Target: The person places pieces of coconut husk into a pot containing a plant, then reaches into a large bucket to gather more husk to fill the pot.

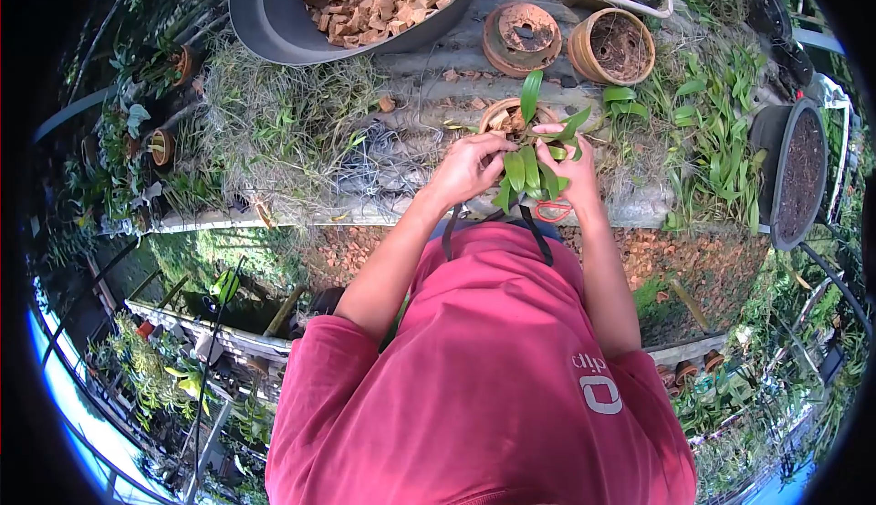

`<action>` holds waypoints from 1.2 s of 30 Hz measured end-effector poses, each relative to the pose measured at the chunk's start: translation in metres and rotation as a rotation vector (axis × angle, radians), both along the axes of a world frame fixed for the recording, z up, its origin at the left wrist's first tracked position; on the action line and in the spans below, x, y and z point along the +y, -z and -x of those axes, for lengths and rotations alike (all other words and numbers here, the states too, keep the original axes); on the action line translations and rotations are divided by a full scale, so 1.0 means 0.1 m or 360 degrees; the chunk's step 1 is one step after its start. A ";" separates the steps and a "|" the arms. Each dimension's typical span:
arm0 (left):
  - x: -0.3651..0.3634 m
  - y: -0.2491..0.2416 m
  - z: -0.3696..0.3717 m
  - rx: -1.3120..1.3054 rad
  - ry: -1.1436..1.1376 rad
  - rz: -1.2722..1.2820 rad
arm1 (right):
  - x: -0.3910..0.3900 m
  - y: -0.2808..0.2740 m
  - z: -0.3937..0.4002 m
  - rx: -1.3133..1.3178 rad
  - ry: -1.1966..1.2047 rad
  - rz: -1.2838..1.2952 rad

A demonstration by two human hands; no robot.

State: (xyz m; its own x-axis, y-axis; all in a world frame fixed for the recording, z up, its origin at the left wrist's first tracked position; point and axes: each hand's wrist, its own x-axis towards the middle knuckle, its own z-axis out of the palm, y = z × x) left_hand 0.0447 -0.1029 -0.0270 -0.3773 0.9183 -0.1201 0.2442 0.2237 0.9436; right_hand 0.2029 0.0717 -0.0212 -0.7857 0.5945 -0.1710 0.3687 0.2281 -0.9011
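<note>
Plant: glossy green, oblong leaves fanned, at near rim of clay pot holding wood chips. Right hand pinches it; left hand curled alongside, fingertips close, pinch uncertain.

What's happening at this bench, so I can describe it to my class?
A person in a pinkish-red shirt has both bare hands at a leafy plant. The right hand grips it among the leaves; the left hand has its fingers close beside it, their exact hold unclear. Just beyond is a clay pot with wood chunks in it; whether the plant is rooted there can't be told. A big tub of similar chunks stands farther back, to the left.
</note>
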 end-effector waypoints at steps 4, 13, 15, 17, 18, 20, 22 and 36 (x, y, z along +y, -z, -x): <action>-0.01 0.02 0.01 0.0047 0.0026 -0.0063 | 0.01 -0.06 0.01 -0.0020 -0.0047 -0.0032; 0.08 -0.21 0.12 0.0031 0.0030 -0.0012 | 0.19 -0.24 0.09 -0.0113 -0.0385 -0.0119; 0.13 -0.31 0.22 0.0114 -0.0016 0.0016 | 0.29 -0.41 0.15 -0.0232 -0.0472 -0.0045; 0.16 -0.29 0.33 0.0242 -0.0103 -0.0032 | 0.41 -0.63 0.18 -0.0349 -0.0545 0.0038; 0.18 -0.27 0.41 0.0305 -0.0163 -0.0066 | 0.51 -0.74 0.19 -0.0398 -0.0573 0.0080; 0.23 -0.27 0.64 0.0444 -0.0294 -0.0141 | 0.71 -0.94 0.27 -0.0487 -0.0639 0.0152; 0.28 -0.32 0.89 0.0569 -0.0518 -0.0165 | 0.85 -1.15 0.43 -0.0512 -0.0671 0.0168; 0.45 -0.44 2.95 0.0583 -0.0333 0.0952 | 0.65 -0.88 3.16 0.0042 -0.0796 -0.0788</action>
